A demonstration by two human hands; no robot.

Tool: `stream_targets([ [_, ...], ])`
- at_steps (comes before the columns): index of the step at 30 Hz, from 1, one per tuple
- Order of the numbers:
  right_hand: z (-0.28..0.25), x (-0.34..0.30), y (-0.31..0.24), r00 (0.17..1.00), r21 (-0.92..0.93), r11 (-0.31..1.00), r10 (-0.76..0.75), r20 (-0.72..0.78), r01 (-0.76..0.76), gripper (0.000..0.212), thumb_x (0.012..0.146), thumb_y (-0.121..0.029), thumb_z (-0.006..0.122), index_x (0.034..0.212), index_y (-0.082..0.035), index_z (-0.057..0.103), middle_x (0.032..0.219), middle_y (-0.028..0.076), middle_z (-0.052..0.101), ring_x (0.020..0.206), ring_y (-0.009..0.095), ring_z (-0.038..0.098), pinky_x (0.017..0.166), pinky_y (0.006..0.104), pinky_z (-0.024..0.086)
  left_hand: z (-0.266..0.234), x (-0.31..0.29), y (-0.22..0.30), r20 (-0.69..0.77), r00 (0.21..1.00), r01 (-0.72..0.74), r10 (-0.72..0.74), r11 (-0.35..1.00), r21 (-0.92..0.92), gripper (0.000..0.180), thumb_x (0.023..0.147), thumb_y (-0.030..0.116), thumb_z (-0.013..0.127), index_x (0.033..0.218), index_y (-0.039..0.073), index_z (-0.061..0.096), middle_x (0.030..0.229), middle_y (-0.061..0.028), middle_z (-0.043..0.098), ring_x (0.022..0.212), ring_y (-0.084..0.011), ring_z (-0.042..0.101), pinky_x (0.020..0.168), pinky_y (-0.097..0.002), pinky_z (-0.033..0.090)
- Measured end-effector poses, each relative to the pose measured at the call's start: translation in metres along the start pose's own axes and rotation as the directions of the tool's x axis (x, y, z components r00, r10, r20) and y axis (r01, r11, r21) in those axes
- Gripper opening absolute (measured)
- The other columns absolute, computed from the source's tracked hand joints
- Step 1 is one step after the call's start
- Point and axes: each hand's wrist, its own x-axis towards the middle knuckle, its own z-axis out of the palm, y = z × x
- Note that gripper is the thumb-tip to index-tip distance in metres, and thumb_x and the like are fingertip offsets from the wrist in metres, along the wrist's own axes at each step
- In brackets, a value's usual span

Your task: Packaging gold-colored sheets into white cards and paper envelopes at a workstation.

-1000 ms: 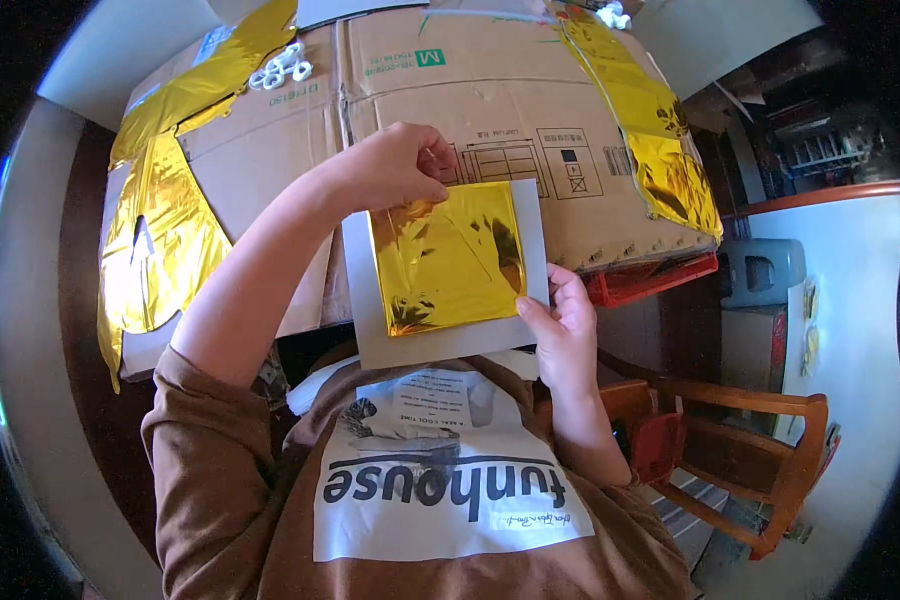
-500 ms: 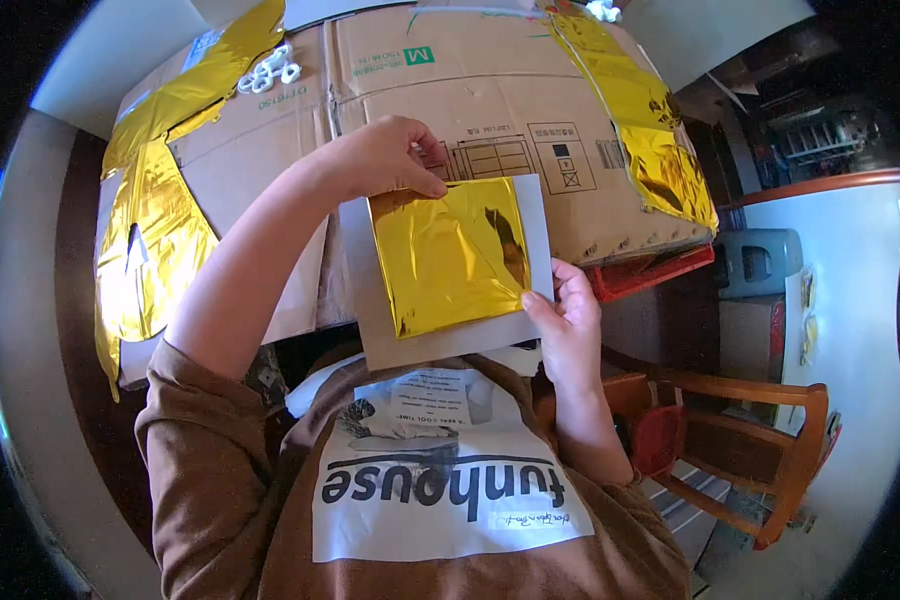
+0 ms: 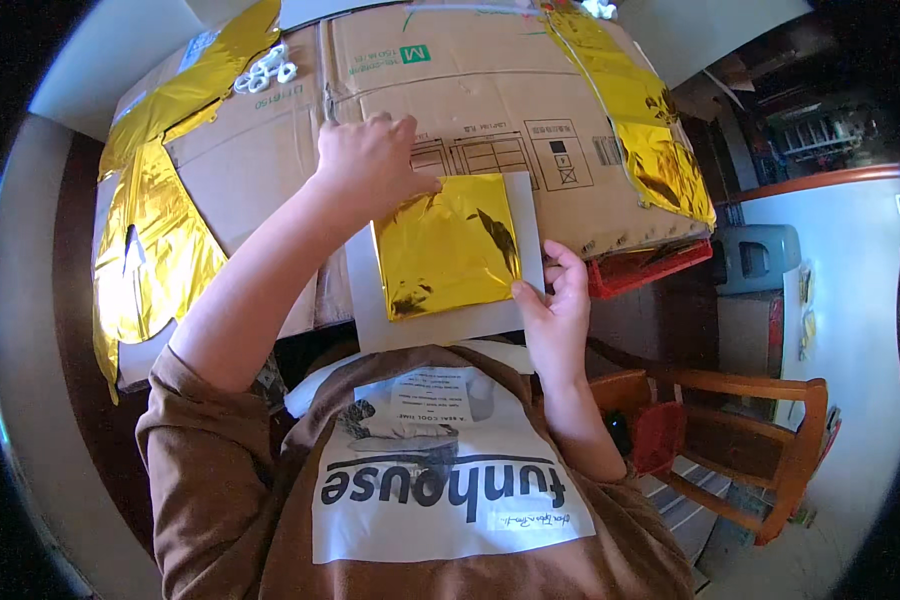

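Note:
A square sheet of gold foil [image 3: 445,250] lies on a larger grey card [image 3: 367,295] in front of my chest, with a dark crease near its right side. My right hand [image 3: 555,315] grips the card's right edge, its thumb on the front at the foil's border and its fingers at the edge and behind. At the upper left corner is my left hand [image 3: 368,160], fingers spread over the cardboard and thumb beside the foil's top edge. Whether that thumb touches the foil is hard to tell.
A large cardboard box surface [image 3: 450,85] stretches ahead. Cut gold foil pieces hang over its left side [image 3: 155,245] and right side [image 3: 660,165]. White looped pieces [image 3: 265,70] lie at far left. A wooden chair [image 3: 740,440] and a grey-green stool [image 3: 755,255] stand on the right.
My left hand has unpinched from the foil's top edge, its fingers spreading and shifting left. The card and foil have risen slightly in view, and my right hand has moved a little with them.

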Motion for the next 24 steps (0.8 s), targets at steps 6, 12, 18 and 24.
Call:
stream_targets([
  [6,0.0,-0.002,-0.001,1.0,-0.085,0.996,0.024,-0.016,-0.025,0.046,0.085,0.008,0.068,0.128,-0.002,0.054,0.108,0.009,0.06,0.1,0.014,0.059,0.079,0.0259,0.053,0.035,-0.029,-0.006,-0.265,0.877,-0.386,0.401,0.916,0.107,0.022,0.086,0.028,0.068,0.096,0.009,0.064,0.098,-0.0071,0.064,0.098,-0.0285,0.062,0.087,-0.0419,0.046],
  [12,0.001,-0.003,0.003,0.999,-0.16,0.987,-0.014,-0.044,0.007,0.04,0.085,0.005,0.071,0.122,-0.001,0.059,0.116,0.01,0.063,0.107,0.018,0.057,0.095,0.0312,0.047,0.039,-0.053,0.0,-0.299,0.9,-0.364,0.317,0.924,-0.118,0.048,0.091,0.043,0.063,0.116,0.002,0.063,0.118,-0.0135,0.064,0.115,-0.0336,0.058,0.104,-0.0493,0.041],
  [18,0.003,-0.004,0.009,0.996,-0.169,0.984,-0.073,-0.053,0.063,0.039,0.084,0.003,0.071,0.121,-0.001,0.06,0.117,0.012,0.065,0.111,0.023,0.06,0.098,0.0344,0.047,0.041,-0.075,0.001,-0.207,0.922,-0.324,0.328,0.945,0.052,0.091,0.087,0.07,0.056,0.143,-0.002,0.047,0.146,-0.0187,0.05,0.144,-0.0382,0.036,0.121,-0.0558,0.018],
  [24,0.002,-0.006,-0.004,0.977,-0.416,0.887,-0.21,0.021,0.2,0.042,0.08,-0.005,0.075,0.12,-0.004,0.062,0.106,0.014,0.063,0.103,0.032,0.06,0.094,0.0427,0.047,0.055,-0.081,-0.011,-0.158,0.928,-0.338,0.338,0.941,0.026,0.1,0.088,0.074,0.051,0.153,0.0,0.034,0.159,-0.0175,0.034,0.15,-0.0369,0.026,0.122,-0.0539,0.016],
])
